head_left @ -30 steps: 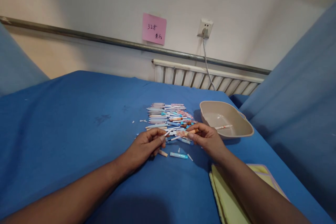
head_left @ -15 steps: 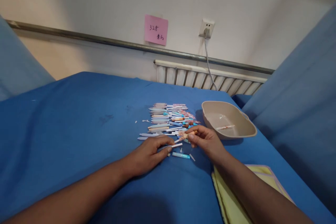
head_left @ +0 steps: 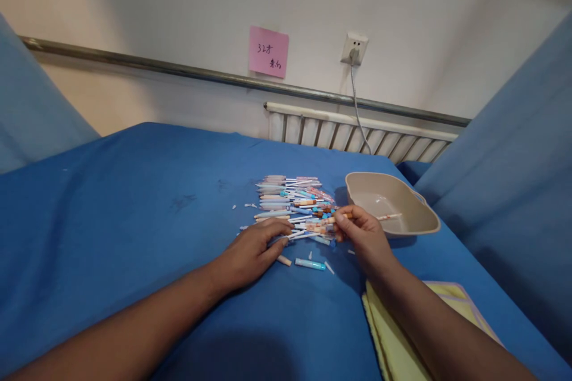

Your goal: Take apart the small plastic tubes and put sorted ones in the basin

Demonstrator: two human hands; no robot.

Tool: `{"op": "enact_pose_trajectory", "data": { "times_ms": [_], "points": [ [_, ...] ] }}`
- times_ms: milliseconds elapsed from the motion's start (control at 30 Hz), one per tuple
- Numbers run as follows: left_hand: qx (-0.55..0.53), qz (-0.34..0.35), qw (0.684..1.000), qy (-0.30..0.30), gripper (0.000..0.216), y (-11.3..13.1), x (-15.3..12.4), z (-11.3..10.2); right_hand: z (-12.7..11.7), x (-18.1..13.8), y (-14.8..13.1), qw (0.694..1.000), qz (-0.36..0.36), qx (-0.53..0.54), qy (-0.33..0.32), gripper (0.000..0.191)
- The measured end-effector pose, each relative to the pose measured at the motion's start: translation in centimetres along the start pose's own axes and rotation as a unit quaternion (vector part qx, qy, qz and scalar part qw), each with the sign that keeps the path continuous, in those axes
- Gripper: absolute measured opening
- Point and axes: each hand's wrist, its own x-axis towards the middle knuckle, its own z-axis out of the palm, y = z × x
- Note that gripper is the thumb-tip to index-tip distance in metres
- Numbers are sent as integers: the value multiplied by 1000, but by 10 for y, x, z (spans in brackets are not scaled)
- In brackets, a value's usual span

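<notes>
Disassembled pen parts lie in a spread group (head_left: 273,205) on the blue sheet: pale tapered barrels on the left, thin white refills in the middle, patterned and coloured pieces on the right. My left hand (head_left: 257,250) rests at the near side of the group, thumb and fingertips closed on the end of a white pen refill (head_left: 304,236). Between thumb and fingers of my right hand (head_left: 364,235) is an orange patterned pen barrel (head_left: 333,220), just above the right side of the group. Close in front lie a light-blue pen barrel (head_left: 310,264) and a small beige piece (head_left: 284,260).
A beige basin (head_left: 393,187) holding one patterned pen part (head_left: 389,216) stands to the right. A yellow cloth (head_left: 388,333) lies under my right forearm. Small white bits (head_left: 250,205) are scattered about. Behind are a radiator (head_left: 322,128), a metal rail and a plugged cord.
My right hand has moved slightly right and up with the orange barrel. My left hand has shifted up towards the group with the white refill, uncovering the small beige piece.
</notes>
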Motion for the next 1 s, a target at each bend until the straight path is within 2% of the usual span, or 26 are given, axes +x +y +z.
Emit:
{"op": "enact_pose_trajectory", "data": {
  "times_ms": [67, 167, 300, 400, 533, 733, 1000],
  "points": [
    [-25, -15, 999, -17, 24, 5, 0, -1, 3, -1, -1, 999, 11, -5, -35, 28],
    [-65, -32, 997, -33, 23, 10, -1, -2, 3, -1, -1, 998, 10, -31, -46, 28],
    [-108, -48, 993, -26, 22, 9, -2, 0, 1, -2, 6, 987, 29, -126, -93, 22],
    [-119, -59, 991, -23, 22, 7, -2, 1, 2, -7, 14, 959, 11, -251, -132, 13],
    [-111, -59, 992, -25, 24, 7, -2, 0, 1, -10, 15, 911, -49, -385, -139, 3],
    [-121, -61, 991, -17, 24, 8, -1, -1, -7, -5, 4, 890, -71, -430, -137, 5],
    [-121, -67, 990, -18, 24, 7, -1, -1, -5, -10, 3, 849, -98, -478, -203, 4]
  ]
}}
